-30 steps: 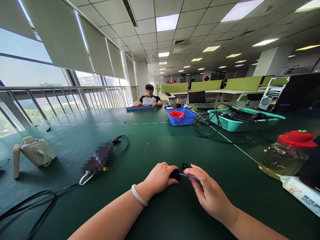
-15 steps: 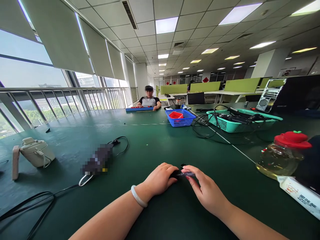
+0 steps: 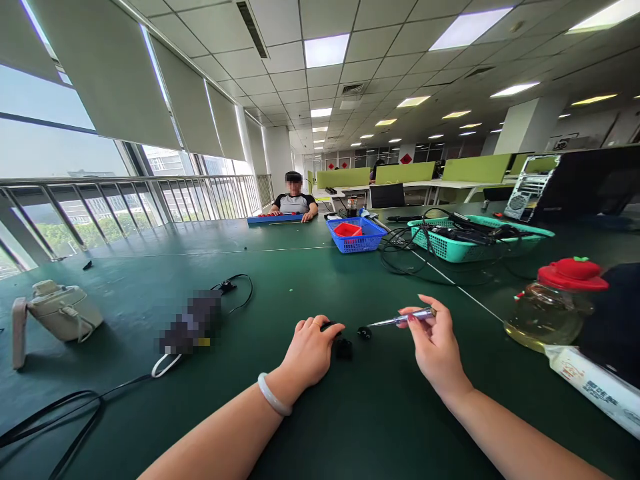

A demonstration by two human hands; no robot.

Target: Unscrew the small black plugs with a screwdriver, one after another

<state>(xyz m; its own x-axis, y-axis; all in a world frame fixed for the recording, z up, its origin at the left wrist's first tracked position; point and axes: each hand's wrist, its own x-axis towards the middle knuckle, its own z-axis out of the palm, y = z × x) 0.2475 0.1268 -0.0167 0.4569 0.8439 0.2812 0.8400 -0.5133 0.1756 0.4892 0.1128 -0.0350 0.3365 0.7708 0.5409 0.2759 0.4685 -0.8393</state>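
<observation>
My right hand (image 3: 436, 340) grips a slim screwdriver (image 3: 413, 317) with a clear, purplish handle, its shaft pointing left. The metal tip reaches a small round black part (image 3: 365, 333) on the table; whether they touch, I cannot tell. My left hand (image 3: 311, 350) is closed around a small black piece (image 3: 329, 326), mostly hidden under the fingers. Just beside the left thumb lies a small black block (image 3: 343, 349).
On the green table (image 3: 280, 273) lie a dark blurred pouch-like item (image 3: 193, 321) with cables and a cream cup (image 3: 65, 312). Blue basket (image 3: 357, 241), teal basket (image 3: 450, 250), red-lidded jar (image 3: 550, 313) and wipes pack (image 3: 597, 387) stand around. A person (image 3: 294, 200) sits opposite.
My hands have moved apart. The right hand has drawn right and up, bringing the screwdriver into plain sight. The round part and the block now show between the hands.
</observation>
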